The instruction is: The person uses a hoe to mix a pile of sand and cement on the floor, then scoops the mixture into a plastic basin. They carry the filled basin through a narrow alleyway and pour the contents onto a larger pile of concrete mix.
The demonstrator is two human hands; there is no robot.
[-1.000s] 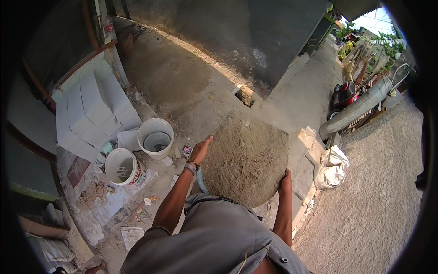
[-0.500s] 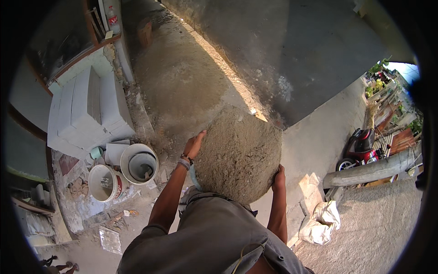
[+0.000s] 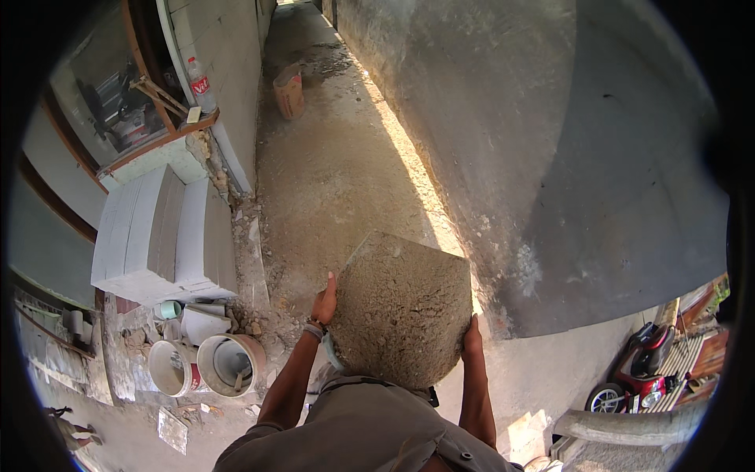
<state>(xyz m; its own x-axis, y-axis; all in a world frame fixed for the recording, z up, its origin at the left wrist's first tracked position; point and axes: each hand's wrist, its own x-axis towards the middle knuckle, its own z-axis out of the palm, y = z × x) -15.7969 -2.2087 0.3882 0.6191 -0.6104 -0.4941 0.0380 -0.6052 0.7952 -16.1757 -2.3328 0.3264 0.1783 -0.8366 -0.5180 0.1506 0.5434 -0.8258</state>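
Observation:
In front of my body I carry a broad load of grey-brown sandy mix, its coarse surface facing up. Its far side shows straight edges and corners; a pale blue-green edge shows at the near left. What carries the mix underneath is hidden. My left hand grips the left side, thumb pointing up, with bands round the wrist. On the opposite side my right hand holds the right edge, most of its fingers out of sight below.
Two buckets stand at the left by stacked pale blocks. Ahead runs a passage with a brown paper sack, beside a grey wall. A red motor scooter is at the right. Another person's feet show lower left.
The view has swung up and along the passage, showing more of the brown sack. The load stays between my hands, its far edges now plainer. The white sacks have nearly left the picture.

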